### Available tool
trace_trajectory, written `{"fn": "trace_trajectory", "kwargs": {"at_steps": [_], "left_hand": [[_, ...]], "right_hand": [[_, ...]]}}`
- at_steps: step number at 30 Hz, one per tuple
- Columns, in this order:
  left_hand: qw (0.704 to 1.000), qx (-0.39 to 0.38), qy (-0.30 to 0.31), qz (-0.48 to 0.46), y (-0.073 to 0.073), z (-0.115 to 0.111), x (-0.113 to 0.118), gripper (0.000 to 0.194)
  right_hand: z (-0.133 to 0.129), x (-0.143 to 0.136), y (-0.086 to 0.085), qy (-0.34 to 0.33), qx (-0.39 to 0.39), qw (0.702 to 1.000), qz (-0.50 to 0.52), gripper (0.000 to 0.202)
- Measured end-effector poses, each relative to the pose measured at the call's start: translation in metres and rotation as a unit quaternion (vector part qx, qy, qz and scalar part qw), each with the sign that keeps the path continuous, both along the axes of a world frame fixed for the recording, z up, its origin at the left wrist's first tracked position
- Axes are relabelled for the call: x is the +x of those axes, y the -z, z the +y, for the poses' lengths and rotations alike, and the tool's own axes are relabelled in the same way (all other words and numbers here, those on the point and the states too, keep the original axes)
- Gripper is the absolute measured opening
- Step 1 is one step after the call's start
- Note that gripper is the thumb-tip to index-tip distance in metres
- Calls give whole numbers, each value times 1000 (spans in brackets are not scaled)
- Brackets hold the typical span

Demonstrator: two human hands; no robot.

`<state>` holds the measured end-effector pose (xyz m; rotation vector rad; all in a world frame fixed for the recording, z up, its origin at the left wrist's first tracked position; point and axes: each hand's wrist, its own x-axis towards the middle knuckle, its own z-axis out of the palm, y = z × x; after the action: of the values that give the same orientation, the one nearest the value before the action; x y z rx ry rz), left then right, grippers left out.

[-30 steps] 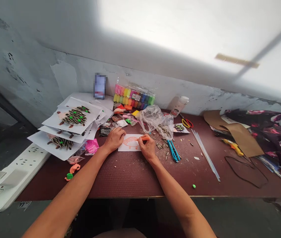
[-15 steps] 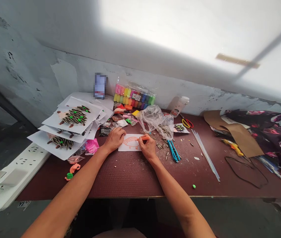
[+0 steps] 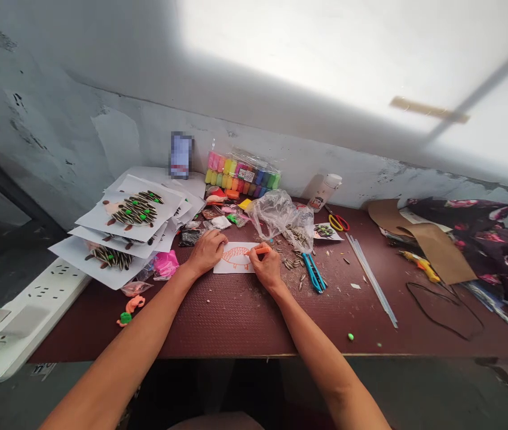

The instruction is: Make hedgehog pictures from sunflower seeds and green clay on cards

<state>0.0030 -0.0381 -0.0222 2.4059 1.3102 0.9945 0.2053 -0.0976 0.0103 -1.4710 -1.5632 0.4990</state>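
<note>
My right hand (image 3: pixel 266 267) has its fingers clamped on an orange marker (image 3: pixel 262 251), its tip at the drawing on the white card (image 3: pixel 220 269) just left of them. I see only one small change: the tip sits slightly further left than half a second ago, so I judge the marking is advancing in fine strokes. My left hand (image 3: pixel 207 252) stays on the card's left edge; I can't tell whether its thumb and fingers meet. The card lies flat on the tabletop (image 3: pixel 236 325), between both sets of fingers. Beyond them, the multicoloured clay pack (image 3: pixel 220 179) bears a white label (image 3: pixel 245 174), too small to read. Right of my right fingers are striped seeds (image 3: pixel 290 261) and a blue-handled tool (image 3: pixel 314 275).
</note>
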Motion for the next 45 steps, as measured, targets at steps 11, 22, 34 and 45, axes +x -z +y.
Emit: {"fn": "trace_trajectory", "kwargs": {"at_steps": [11,22,34,45], "left_hand": [[1000,4,-2,0,0,0,0,20],[1000,3,-4,2,-1,-1,0,18],[1000,15,-6,8,0,0,0,19],[1000,19,-8,12,1,0,1,19]], "right_hand": [[0,0,1,23,4,1000,3,24],[1,4,1,30,6,999,10,25],[2,7,3,45,23,999,-11,25],[3,5,2,23,15,1000,0,25]]}}
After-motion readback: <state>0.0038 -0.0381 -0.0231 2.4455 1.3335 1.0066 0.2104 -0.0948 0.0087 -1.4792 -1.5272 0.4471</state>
